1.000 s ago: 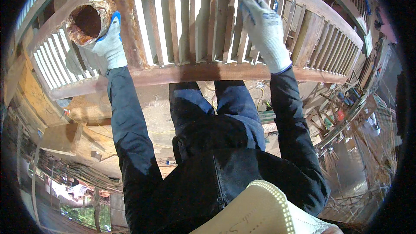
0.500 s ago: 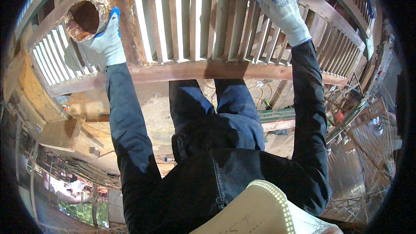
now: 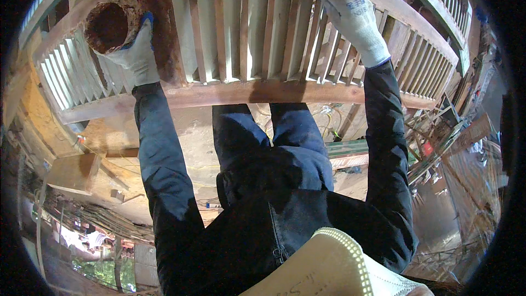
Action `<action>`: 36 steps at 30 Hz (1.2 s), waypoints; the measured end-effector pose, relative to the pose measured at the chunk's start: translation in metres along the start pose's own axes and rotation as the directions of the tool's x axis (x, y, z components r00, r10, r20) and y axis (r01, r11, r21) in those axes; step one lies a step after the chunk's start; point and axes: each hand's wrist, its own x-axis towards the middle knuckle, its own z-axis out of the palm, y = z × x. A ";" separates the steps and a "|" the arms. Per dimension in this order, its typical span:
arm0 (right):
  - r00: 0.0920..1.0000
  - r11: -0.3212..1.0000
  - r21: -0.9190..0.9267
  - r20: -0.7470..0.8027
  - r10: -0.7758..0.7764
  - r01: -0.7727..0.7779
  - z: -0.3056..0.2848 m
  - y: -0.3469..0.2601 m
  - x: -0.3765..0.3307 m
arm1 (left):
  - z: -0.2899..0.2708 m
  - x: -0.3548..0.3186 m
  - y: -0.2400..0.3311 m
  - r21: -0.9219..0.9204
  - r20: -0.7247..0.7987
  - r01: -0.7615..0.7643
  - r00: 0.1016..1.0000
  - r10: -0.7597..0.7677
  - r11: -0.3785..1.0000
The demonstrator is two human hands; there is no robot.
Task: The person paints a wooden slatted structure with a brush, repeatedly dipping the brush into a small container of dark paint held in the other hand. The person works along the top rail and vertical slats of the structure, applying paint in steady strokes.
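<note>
A slatted wooden panel (image 3: pixel 235 92) stretches across the upper part of the view, with upright brown slats between two long rails. My left hand (image 3: pixel 136 57), in a white glove with blue fingertips, grips a round can (image 3: pixel 131 19) crusted with reddish-brown stain. The can's open mouth faces me and looks dark inside. My right hand (image 3: pixel 353 19), gloved the same way, is at the panel's far rail near the top of the slats. Its fingers are drawn together there; whatever they hold, if anything, is hidden.
More slatted wooden pieces (image 3: pixel 446 8) stand beyond the panel at the far right. A wooden box (image 3: pixel 74 172) sits on the floor at left. Green-edged boards (image 3: pixel 350 148) lie behind my legs. Scrap wood and debris (image 3: pixel 446 137) are piled at right.
My right hand has shifted slightly nearer along the slats, its wrist lower. The left hand and can have dipped a little, and shadow now covers them more.
</note>
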 end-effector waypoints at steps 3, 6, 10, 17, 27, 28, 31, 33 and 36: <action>0.999 0.999 -0.046 0.028 -0.015 0.017 0.000 -0.009 -0.006 | 0.005 0.002 -0.013 0.140 -0.074 -0.125 0.988 0.136 0.982; 0.997 0.993 0.087 0.022 0.075 -0.076 -0.012 -0.019 -0.026 | -0.004 0.002 -0.031 0.144 -0.102 -0.157 0.980 0.172 0.977; 0.965 0.956 0.165 -0.054 0.256 -0.244 -0.013 -0.017 -0.033 | -0.012 0.003 -0.043 0.001 -0.076 -0.087 0.993 0.087 0.996; 0.950 0.947 0.080 0.014 0.313 -0.313 -0.016 -0.046 -0.004 | 0.005 -0.001 -0.014 -0.205 -0.063 0.050 0.996 -0.064 0.977; 0.764 0.327 0.800 0.233 0.602 -0.502 -0.008 -0.037 -0.059 | 0.008 0.000 0.001 -0.258 -0.040 -0.011 0.999 0.001 0.966; 0.696 -0.051 0.877 0.414 0.587 -0.479 -0.021 -0.043 -0.061 | 0.001 0.001 -0.007 -0.206 -0.037 0.018 0.999 -0.026 0.978; 0.685 -0.374 0.817 0.574 0.449 -0.439 -0.033 -0.061 -0.065 | -0.005 0.005 -0.026 -0.063 -0.057 -0.031 0.998 0.028 0.998; 0.686 -0.545 0.770 0.593 0.421 -0.332 -0.017 -0.074 -0.079 | -0.007 0.005 -0.039 -0.197 -0.054 0.072 0.995 -0.084 0.978; 0.687 -0.687 0.668 0.642 0.339 -0.286 -0.005 -0.091 -0.093 | 0.003 0.002 -0.029 -0.113 -0.038 0.022 0.999 -0.026 0.993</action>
